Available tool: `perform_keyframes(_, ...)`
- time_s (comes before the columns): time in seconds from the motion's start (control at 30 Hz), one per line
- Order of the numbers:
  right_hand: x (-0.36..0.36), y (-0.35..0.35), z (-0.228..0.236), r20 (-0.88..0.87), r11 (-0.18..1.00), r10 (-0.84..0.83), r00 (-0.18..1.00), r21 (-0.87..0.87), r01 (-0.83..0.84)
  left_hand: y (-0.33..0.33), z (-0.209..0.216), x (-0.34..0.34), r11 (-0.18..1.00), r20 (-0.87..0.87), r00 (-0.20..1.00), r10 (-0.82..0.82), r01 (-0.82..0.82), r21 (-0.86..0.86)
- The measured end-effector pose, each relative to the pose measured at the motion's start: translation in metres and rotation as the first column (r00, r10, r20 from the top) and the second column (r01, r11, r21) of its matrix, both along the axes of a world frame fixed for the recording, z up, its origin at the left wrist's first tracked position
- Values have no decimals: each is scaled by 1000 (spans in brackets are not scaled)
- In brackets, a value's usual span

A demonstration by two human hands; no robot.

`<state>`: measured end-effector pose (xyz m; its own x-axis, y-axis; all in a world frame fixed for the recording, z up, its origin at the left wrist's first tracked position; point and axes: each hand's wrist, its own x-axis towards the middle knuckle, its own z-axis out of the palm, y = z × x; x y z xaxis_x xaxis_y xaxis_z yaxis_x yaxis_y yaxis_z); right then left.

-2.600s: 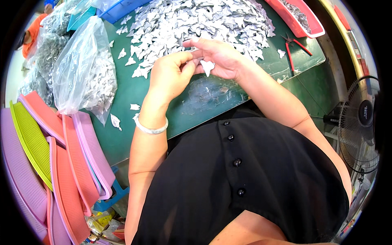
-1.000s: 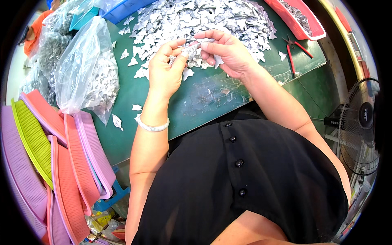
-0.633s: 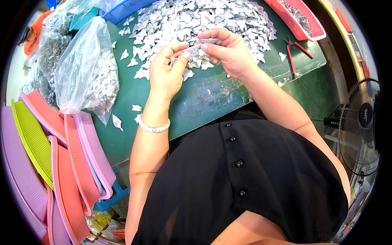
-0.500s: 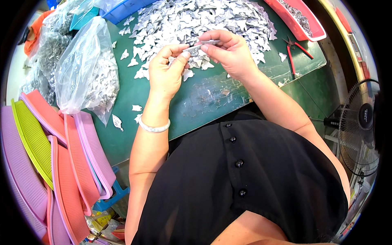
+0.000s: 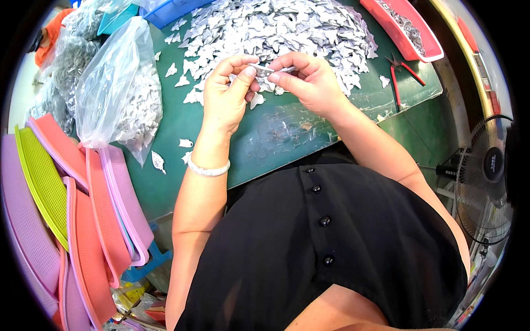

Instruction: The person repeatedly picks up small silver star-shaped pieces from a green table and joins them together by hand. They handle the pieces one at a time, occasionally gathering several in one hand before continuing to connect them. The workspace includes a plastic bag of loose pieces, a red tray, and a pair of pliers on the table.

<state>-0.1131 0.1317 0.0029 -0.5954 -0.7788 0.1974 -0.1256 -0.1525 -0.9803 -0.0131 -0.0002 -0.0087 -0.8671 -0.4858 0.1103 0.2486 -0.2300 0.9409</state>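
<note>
Above the near edge of a large heap of small silvery, flat shaped metal pieces (image 5: 276, 33), my two hands meet. My left hand (image 5: 227, 94) pinches a small flat metal piece (image 5: 261, 70) between thumb and fingers. From the other side, my right hand (image 5: 312, 85) is closed, thumb and forefinger at the piece's right end. A sliver of metal also shows between the right fingers; whether it is a separate piece I cannot make out. A few loose metal pieces lie on the green table (image 5: 276, 129) beside the left forearm, including a leaf-shaped one (image 5: 158, 161).
Red-handled pliers (image 5: 396, 83) and a red basket (image 5: 433, 52) of metal parts are at right. Left stand a clear plastic bag (image 5: 113, 88) of pieces and stacked coloured perforated baskets (image 5: 41, 187). A blue bin (image 5: 160, 16) sits behind; a fan (image 5: 486, 176) stands far right.
Both hands have come slightly lower and the right hand's fingertips have tilted down toward the held piece. The piece is turned to a different angle; the whole view has shifted a little.
</note>
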Motion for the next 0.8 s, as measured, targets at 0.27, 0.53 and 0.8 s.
perform_keyframes(0.27,6,2,5,-157,998,-12,987,62,22,-3,-2,0,998,-10,999,-45,45,32)
perform_keyframes(0.53,17,2,12,-299,1000,11,954,-4,-12,-3,-4,0,976,27,989,-146,140,166)
perform_keyframes(0.8,17,4,4,-95,986,51,994,165,-35,-4,-4,1,994,9,994,-106,107,-4)
